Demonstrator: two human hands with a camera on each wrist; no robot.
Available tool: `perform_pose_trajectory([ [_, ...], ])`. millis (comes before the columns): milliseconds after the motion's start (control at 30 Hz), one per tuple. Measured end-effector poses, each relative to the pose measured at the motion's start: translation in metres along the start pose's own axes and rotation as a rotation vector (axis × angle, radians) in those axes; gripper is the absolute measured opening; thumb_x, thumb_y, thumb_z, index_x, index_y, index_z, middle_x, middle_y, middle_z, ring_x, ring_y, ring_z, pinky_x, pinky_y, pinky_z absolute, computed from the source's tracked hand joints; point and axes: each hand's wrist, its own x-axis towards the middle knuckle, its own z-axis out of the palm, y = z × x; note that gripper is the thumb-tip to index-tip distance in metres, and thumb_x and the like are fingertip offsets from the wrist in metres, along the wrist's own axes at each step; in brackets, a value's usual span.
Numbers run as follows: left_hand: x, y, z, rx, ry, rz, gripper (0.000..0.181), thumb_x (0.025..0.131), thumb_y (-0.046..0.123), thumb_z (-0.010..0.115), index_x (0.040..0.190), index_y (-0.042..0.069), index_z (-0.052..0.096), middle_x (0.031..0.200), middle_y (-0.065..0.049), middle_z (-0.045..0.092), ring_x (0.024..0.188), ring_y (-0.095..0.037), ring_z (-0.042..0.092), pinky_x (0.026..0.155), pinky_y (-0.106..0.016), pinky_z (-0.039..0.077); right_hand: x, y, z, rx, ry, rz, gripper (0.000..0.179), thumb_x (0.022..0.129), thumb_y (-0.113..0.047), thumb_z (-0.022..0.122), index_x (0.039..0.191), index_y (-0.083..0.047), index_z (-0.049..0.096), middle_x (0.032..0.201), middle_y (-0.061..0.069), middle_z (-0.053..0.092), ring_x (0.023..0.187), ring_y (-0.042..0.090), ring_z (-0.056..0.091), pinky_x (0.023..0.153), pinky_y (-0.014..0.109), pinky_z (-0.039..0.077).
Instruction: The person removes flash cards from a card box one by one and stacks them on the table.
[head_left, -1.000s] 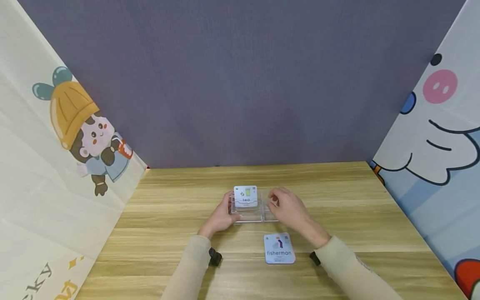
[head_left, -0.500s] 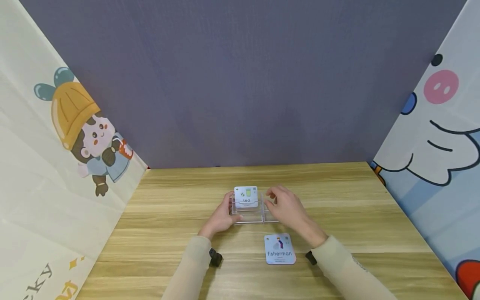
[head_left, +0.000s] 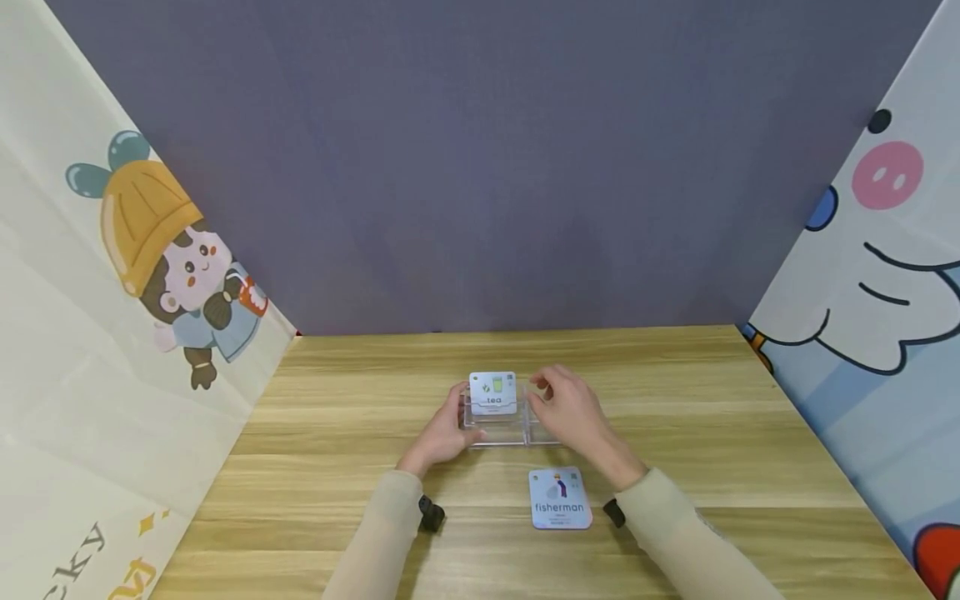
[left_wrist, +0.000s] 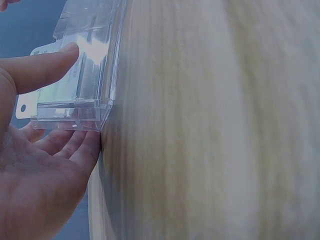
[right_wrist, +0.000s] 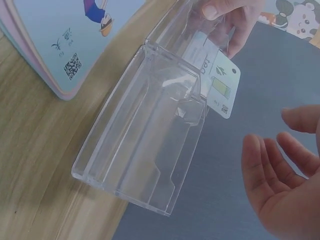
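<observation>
A clear plastic card holder (head_left: 504, 433) with two side-by-side compartments stands on the table. My left hand (head_left: 441, 435) grips its left end, thumb over the front and fingers against the side. In that left compartment a white "tea" card (head_left: 492, 386) stands upright. The right compartment (right_wrist: 140, 130) holds no card in the right wrist view. My right hand (head_left: 573, 408) hovers by this compartment, fingers loosely curled around nothing; the right wrist view shows a gap between thumb and fingertips. A small stack of cards (head_left: 561, 500), "fisherman" on top, lies face up in front of the holder.
The wooden table (head_left: 337, 467) ends at a grey-purple back panel (head_left: 480, 167). Cartoon-printed cloths, one with a child (head_left: 168, 250) and one with a pink-nosed figure (head_left: 885, 175), hang at the sides. A black wrist camera (head_left: 431, 514) sits under the left cuff.
My right hand and forearm have shifted slightly left and away from me. The left hand, holder and cards stay in place.
</observation>
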Motion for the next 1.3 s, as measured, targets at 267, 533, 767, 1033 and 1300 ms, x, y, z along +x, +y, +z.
perform_pose_trajectory([
  [267,0.000,0.000,-0.001,-0.004,-0.003,-0.004,0.095,0.085,0.007,0.079,0.159,0.010,0.019,0.139,-0.018,0.053,0.128,-0.034,0.054,0.114,-0.052,0.038,0.005,0.001,0.005,0.044,0.040,-0.006,0.024,0.088,-0.015,0.077,0.108,-0.003,0.071,0.098,0.006,0.067,0.082,0.018,0.063,0.069,0.033,0.056],
  [533,-0.001,0.000,-0.001,0.004,-0.001,0.002,0.095,0.086,0.007,0.078,0.159,0.009,0.018,0.141,-0.020,0.051,0.129,-0.035,0.054,0.114,-0.052,0.038,0.009,0.002,0.008,0.085,0.070,-0.001,0.022,0.088,-0.012,0.077,0.106,-0.002,0.070,0.098,0.007,0.066,0.082,0.019,0.063,0.069,0.034,0.056],
  [767,-0.002,0.002,-0.001,0.004,-0.002,-0.005,0.095,0.086,0.007,0.078,0.160,0.010,0.018,0.142,-0.020,0.051,0.130,-0.036,0.053,0.114,-0.051,0.038,0.013,0.003,0.011,0.096,0.056,0.018,0.024,0.088,-0.012,0.077,0.109,-0.003,0.069,0.102,0.008,0.067,0.087,0.026,0.066,0.071,0.035,0.057],
  [1033,-0.003,0.003,-0.001,-0.015,0.002,-0.005,0.095,0.085,0.005,0.078,0.160,0.010,0.019,0.141,-0.020,0.051,0.129,-0.035,0.053,0.114,-0.051,0.039,0.020,0.004,0.013,0.086,0.068,0.018,0.024,0.089,-0.013,0.074,0.110,-0.003,0.070,0.101,0.008,0.067,0.087,0.027,0.067,0.072,0.036,0.057],
  [1300,-0.003,0.001,-0.001,-0.018,-0.001,0.006,0.094,0.085,0.006,0.078,0.159,0.010,0.020,0.142,-0.021,0.051,0.131,-0.038,0.052,0.115,-0.054,0.036,0.025,0.002,0.015,0.099,0.048,0.030,0.023,0.090,-0.013,0.074,0.110,-0.002,0.070,0.101,0.008,0.067,0.086,0.025,0.065,0.075,0.037,0.057],
])
